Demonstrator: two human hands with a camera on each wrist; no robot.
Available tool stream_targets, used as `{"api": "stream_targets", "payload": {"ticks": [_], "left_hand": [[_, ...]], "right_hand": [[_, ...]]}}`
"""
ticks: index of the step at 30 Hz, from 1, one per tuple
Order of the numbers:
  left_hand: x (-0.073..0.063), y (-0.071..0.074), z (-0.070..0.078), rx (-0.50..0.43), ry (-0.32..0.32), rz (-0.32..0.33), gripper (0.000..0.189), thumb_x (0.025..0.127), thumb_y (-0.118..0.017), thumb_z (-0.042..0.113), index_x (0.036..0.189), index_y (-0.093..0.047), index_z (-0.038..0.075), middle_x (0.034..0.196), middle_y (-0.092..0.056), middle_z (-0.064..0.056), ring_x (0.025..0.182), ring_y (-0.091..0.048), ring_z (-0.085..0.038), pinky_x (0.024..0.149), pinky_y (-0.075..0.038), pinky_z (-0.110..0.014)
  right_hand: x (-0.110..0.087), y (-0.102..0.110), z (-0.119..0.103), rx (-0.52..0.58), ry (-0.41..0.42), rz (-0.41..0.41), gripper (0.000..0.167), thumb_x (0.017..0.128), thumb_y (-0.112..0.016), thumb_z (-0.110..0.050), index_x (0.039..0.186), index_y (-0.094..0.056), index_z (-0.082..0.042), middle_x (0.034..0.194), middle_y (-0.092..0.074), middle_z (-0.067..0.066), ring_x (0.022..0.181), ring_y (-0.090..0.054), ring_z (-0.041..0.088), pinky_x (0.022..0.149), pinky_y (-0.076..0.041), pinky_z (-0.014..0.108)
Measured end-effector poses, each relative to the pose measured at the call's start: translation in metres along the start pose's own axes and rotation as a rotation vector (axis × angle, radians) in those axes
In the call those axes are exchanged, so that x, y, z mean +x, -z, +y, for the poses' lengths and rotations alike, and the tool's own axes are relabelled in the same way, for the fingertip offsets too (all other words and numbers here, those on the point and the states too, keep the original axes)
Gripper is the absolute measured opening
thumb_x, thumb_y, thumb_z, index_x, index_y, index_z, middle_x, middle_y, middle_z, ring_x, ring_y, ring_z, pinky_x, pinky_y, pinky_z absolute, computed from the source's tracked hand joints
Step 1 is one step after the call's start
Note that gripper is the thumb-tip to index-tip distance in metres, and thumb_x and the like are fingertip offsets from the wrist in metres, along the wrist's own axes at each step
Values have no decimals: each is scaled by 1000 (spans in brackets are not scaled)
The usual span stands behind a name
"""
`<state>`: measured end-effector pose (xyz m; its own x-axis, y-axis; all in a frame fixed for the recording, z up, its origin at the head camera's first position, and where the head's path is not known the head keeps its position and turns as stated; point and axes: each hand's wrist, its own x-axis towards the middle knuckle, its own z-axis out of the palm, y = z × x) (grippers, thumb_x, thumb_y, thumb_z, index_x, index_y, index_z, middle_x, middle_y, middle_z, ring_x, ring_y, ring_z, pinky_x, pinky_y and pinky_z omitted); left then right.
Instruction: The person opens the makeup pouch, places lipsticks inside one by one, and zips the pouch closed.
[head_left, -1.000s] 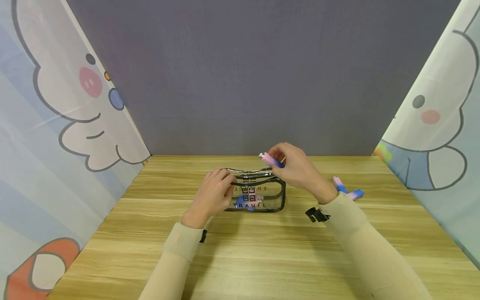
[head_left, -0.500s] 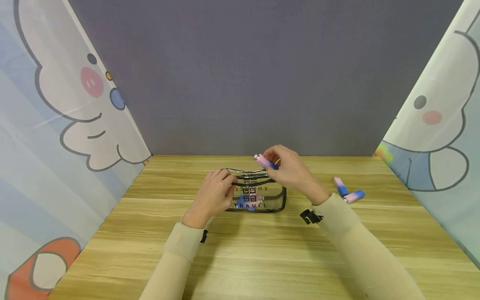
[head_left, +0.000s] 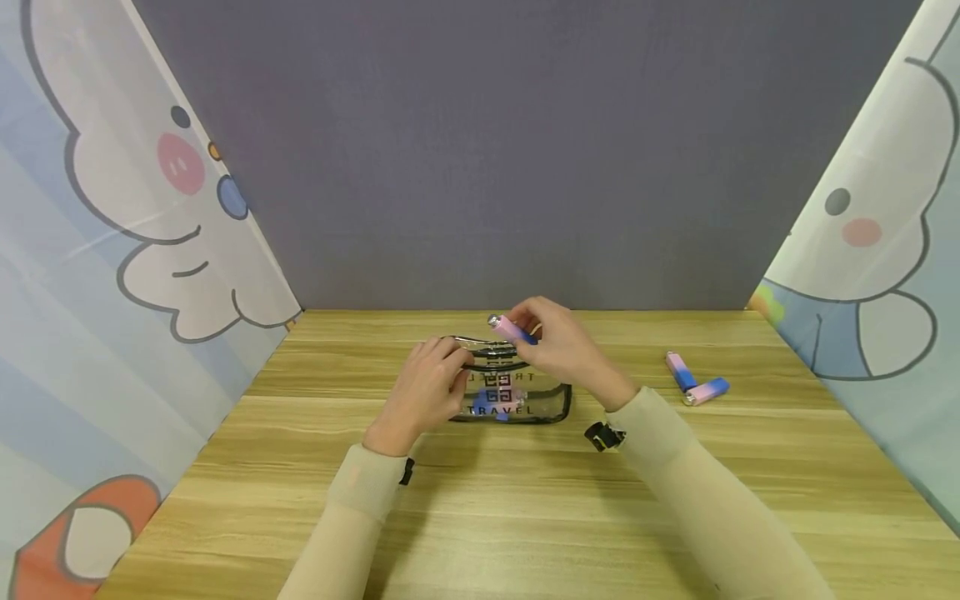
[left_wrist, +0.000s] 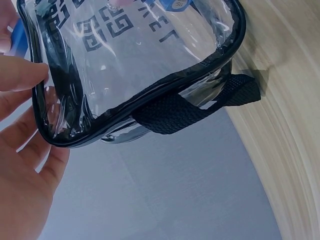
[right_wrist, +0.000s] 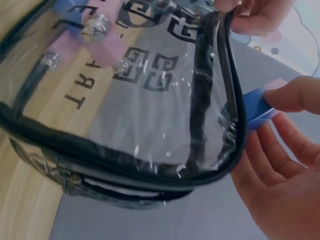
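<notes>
A clear travel pouch (head_left: 551, 404) with black piping stands on the wooden table. My left hand (head_left: 431, 379) grips its top left corner, the thumb at the piped edge in the left wrist view. Over the pouch's top opening, my right hand (head_left: 558, 343) pinches a pink-and-blue stick (head_left: 505, 328) with a silver metal end, held by its blue part. That silver end points up and left. Through the clear wall show several similar sticks (right_wrist: 107, 50) lying at the bottom. A black strap (left_wrist: 170, 112) hangs on one side of the pouch.
To the right on the table lie two more pink-and-blue sticks, one slanted (head_left: 679, 372) and one lying crosswise (head_left: 707, 391) against its lower end. A grey panel (head_left: 480, 167) rises behind the table (head_left: 525, 517). Cartoon-printed curtains (head_left: 82, 275) flank both sides.
My right hand has moved left and slightly down with the stick, from the pouch's right end toward the middle of its opening. My left hand has stayed at the left corner.
</notes>
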<state>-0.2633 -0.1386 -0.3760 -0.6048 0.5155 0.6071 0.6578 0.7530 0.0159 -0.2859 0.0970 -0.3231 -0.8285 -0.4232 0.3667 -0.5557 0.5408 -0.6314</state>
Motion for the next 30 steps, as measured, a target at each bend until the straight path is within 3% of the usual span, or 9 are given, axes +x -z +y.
{"api": "stream_targets", "payload": {"ticks": [12, 30], "left_hand": [[0, -1, 0, -11, -5, 11, 8, 90, -71, 3, 95, -71, 9, 98, -66, -3, 93, -60, -24, 80, -48, -40], [0, 1, -1, -17, 1, 9, 9, 89, -71, 2, 95, -72, 8, 100, -67, -4, 95, -61, -25, 81, -48, -39]], "right_hand": [[3, -14, 4, 2, -4, -19, 28, 90, -70, -3, 117, -65, -3, 105, -63, 8, 95, -61, 25, 82, -52, 40], [7, -19, -1, -139, -11, -88, 27, 89, -69, -1, 116, -67, -4, 98, -62, 5, 87, -56, 20, 77, -49, 36]]}}
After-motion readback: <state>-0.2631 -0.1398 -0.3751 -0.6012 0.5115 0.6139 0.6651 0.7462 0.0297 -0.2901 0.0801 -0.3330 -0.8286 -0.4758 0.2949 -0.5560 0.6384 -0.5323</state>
